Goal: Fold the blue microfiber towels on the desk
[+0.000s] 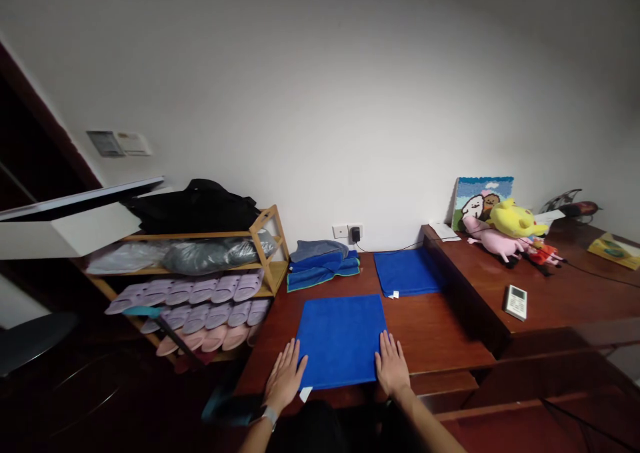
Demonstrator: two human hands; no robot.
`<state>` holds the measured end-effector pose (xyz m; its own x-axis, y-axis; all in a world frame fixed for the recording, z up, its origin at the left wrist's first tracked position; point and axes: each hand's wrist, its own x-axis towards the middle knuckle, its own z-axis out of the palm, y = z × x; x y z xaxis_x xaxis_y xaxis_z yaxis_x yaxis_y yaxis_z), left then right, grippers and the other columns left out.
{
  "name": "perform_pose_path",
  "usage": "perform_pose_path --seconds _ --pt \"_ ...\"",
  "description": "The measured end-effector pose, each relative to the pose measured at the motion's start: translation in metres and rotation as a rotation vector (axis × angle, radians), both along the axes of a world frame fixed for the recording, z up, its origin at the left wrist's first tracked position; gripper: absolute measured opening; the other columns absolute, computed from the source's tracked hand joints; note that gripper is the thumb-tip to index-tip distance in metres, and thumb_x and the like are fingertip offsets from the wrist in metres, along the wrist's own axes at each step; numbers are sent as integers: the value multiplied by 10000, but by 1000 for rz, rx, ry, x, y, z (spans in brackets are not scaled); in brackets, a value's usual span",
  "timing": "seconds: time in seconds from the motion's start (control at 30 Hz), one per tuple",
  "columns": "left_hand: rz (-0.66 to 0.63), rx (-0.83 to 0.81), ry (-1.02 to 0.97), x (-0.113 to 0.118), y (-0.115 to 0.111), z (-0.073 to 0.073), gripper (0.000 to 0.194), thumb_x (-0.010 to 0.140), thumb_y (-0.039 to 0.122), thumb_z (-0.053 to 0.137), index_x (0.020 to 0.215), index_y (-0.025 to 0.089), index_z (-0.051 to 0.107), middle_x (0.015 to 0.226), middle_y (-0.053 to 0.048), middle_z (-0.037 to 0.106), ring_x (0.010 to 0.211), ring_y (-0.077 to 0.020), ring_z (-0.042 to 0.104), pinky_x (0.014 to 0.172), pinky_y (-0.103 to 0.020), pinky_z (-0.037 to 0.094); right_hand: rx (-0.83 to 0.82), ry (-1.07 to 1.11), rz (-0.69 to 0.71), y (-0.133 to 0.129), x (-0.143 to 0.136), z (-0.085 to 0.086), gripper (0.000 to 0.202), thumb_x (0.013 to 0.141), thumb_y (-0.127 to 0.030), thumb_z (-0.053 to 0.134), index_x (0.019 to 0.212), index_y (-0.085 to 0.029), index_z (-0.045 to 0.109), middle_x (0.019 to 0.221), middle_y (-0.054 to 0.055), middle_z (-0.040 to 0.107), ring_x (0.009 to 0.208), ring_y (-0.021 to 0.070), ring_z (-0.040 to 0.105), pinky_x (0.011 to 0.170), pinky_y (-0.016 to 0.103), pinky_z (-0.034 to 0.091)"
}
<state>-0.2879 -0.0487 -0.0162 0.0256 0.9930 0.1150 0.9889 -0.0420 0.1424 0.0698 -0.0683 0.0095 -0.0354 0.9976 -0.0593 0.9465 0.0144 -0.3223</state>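
Note:
A blue towel (pixel 343 336) lies spread flat and nearly square on the brown desk (pixel 440 343), a white tag poking out at its near left corner. My left hand (pixel 286 375) rests flat at the towel's left edge, fingers stretched out. At the right edge my right hand (pixel 391 365) lies the same way, palm down, with its fingertips touching the cloth. Behind, to the right, is another flat blue towel (pixel 407 271) with a white tag. A pile of folded blue and grey towels (pixel 323 266) sits at the back left.
Left of the desk stands a wooden rack (pixel 273 253) holding several slippers (pixel 215 311) and a black bag (pixel 197 207). On the raised right section are plush toys (pixel 515 221), a white remote (pixel 516 303) and a picture (pixel 484 196). A black plug (pixel 355 234) sits in the wall socket.

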Motion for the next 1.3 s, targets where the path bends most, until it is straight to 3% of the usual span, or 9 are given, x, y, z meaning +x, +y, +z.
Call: perform_pose_path --seconds 0.23,0.47,0.73,0.83,0.97,1.07,1.13,1.2,1.3 --pt "1 62 -3 -2 -5 -5 711 1025 561 223 1619 172 260 1673 -89 298 1547 -236 284 1269 -476 249 -49 -31 -6 2 -1 4 672 1029 -441 164 1629 -138 186 1703 19 130 1583 215 87 1284 428 61" --pt "-4 67 -16 -4 -4 -9 737 1013 579 226 1620 161 256 1680 -79 292 1553 -229 270 1279 -465 232 -43 -3 -13 32 -3 23 667 1030 -424 144 1633 -141 173 1705 13 135 1581 202 103 1281 417 85" --pt "33 45 -80 -11 1 -6 714 1029 535 216 1633 155 195 1666 -98 324 1535 -240 312 1250 -469 305 1 14 4 43 -2 4 666 1034 -452 138 1633 -162 169 1705 -3 140 1584 194 72 1283 405 36" --pt "18 128 -103 17 9 9 688 1048 494 202 1642 155 130 1679 -101 298 1545 -241 288 1260 -475 289 9 21 -6 43 -2 3 669 1035 -445 129 1631 -143 157 1705 5 135 1583 187 75 1284 397 36" --pt "-296 129 -123 108 25 23 635 1066 475 205 1644 238 95 1697 -37 268 1563 -213 243 1280 -456 242 4 21 -12 44 -1 4 671 1035 -437 129 1629 -125 153 1705 23 139 1583 190 75 1282 397 40" --pt "-492 65 -149 183 35 18 634 1066 483 195 1641 246 73 1698 -50 255 1561 -220 252 1273 -456 251 4 -7 20 46 0 -1 651 1031 -402 154 1628 -143 182 1705 34 144 1584 202 70 1279 413 39" --pt "-532 40 -160 216 40 8 637 1065 478 177 1637 233 39 1691 -71 267 1559 -220 259 1272 -467 249 5 -37 51 46 1 -5 638 1020 -369 182 1626 -172 207 1707 24 132 1585 209 62 1277 428 39" --pt "-526 32 -157 227 44 -1 642 1062 477 171 1633 225 19 1686 -83 276 1560 -222 256 1273 -483 239 3 -56 66 47 1 -8 635 1014 -363 191 1625 -191 223 1707 11 122 1586 210 57 1277 434 39" --pt "-449 34 -130 202 48 -6 655 1057 502 184 1636 226 52 1689 -81 264 1567 -234 228 1278 -501 211 1 -50 37 46 1 -8 648 1025 -402 148 1627 -169 204 1704 10 130 1585 201 72 1278 415 41"
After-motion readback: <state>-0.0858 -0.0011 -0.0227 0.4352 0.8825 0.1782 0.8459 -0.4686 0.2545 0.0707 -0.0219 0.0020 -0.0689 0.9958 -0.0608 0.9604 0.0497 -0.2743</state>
